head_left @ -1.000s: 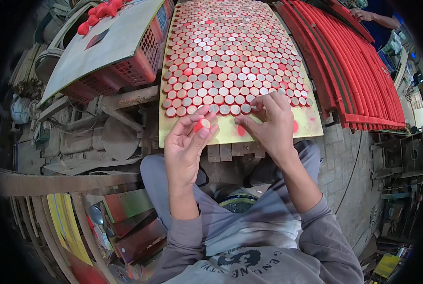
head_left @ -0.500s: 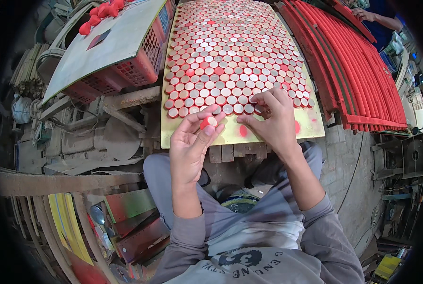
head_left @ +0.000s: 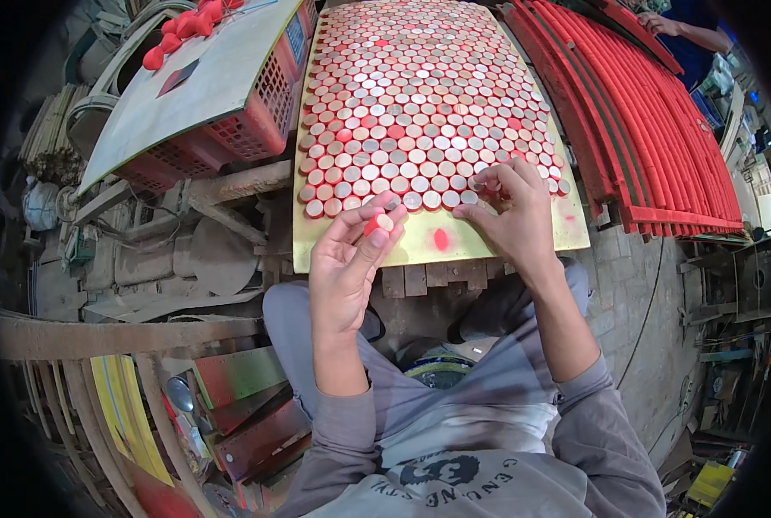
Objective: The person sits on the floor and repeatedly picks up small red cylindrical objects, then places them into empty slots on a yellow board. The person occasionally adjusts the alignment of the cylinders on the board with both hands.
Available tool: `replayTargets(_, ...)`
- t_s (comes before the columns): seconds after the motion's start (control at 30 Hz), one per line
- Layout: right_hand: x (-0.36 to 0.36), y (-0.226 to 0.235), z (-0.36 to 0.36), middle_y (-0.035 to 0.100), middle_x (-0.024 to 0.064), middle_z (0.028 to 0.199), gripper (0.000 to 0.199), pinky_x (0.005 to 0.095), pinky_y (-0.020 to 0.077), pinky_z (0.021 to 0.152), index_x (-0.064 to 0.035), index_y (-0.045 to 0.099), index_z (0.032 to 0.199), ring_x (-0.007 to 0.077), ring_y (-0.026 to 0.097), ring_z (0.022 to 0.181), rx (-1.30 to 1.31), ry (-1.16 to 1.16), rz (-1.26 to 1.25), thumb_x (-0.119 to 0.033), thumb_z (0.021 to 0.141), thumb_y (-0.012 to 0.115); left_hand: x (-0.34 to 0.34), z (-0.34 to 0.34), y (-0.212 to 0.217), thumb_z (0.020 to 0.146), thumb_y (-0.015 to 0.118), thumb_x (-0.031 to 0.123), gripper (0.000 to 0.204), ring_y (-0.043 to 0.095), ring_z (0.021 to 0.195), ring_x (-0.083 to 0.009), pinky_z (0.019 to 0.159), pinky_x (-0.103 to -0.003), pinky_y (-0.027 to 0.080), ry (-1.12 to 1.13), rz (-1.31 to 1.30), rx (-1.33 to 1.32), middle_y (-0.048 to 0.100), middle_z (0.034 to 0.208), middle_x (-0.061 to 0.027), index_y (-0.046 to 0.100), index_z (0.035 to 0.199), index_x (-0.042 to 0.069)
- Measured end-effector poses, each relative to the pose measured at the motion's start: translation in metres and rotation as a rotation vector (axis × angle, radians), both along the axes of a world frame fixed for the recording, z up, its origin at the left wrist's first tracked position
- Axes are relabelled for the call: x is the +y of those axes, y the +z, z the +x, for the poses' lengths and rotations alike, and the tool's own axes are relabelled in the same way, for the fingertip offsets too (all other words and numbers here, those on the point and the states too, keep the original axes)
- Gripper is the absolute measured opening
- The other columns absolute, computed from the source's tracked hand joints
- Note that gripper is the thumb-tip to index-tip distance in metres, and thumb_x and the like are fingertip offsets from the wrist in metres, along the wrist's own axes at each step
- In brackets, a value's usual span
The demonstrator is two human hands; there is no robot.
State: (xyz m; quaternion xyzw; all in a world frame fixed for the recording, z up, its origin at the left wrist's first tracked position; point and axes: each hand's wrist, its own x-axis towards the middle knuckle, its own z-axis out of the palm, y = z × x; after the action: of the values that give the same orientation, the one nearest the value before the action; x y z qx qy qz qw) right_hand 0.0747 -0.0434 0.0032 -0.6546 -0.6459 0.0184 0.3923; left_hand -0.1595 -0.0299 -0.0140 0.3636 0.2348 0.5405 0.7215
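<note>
Many short round discs (head_left: 373,157) with red sides and pale tops stand packed in rows on a yellow board (head_left: 377,244). My left hand (head_left: 351,250) is raised at the board's near edge and pinches one loose red-sided disc (head_left: 379,226) between thumb and fingers. At the right part of the nearest row is my right hand (head_left: 516,216), its thumb in front of the row and its curled fingers behind. A disc at the row (head_left: 469,198) sits by these fingertips; the hand partly hides the discs there.
A pale panel (head_left: 165,104) lies over a red plastic crate (head_left: 230,138) on the left, with red pieces (head_left: 187,26) on top. Red slatted panels (head_left: 653,129) stack up on the right. A co-worker's hand (head_left: 659,24) shows at the far right. A wooden rail (head_left: 126,335) runs at lower left.
My right hand has shifted slightly right along the nearest row of discs. My left hand stays nearly still with its disc.
</note>
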Motion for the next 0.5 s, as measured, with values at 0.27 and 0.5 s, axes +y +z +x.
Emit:
replayTargets(0.27, -0.005, 0.006, -0.003, 0.058, 0.0038, 0.085, 0.045, 0.0365, 0.0454, 0.075, -0.0064, 0.069, 0.091, 0.0222, 0.057, 0.084, -0.028, 0.024, -0.009, -0.021, 0.058, 0.096, -0.002, -0.003, 0.000, 0.096, 0.072, 0.009, 0.032, 0.060, 0.127, -0.0400, 0.108, -0.049, 0.052, -0.047, 0.049, 0.013, 0.060, 0.133, -0.0257, 0.060, 0.121, -0.005)
replayTargets(0.5, -0.051, 0.059, -0.030, 0.063, 0.0073, 0.093, 0.051, 0.0373, 0.0508, 0.077, -0.0041, 0.071, 0.111, 0.0271, 0.062, 0.087, 0.157, 0.580, -0.072, -0.020, 0.068, 0.091, -0.023, -0.001, 0.011, 0.081, 0.081, -0.006, 0.032, 0.070, 0.095, -0.0178, 0.086, -0.032, 0.061, -0.246, 0.064, 0.067, 0.072, 0.101, -0.0120, 0.066, 0.109, -0.006)
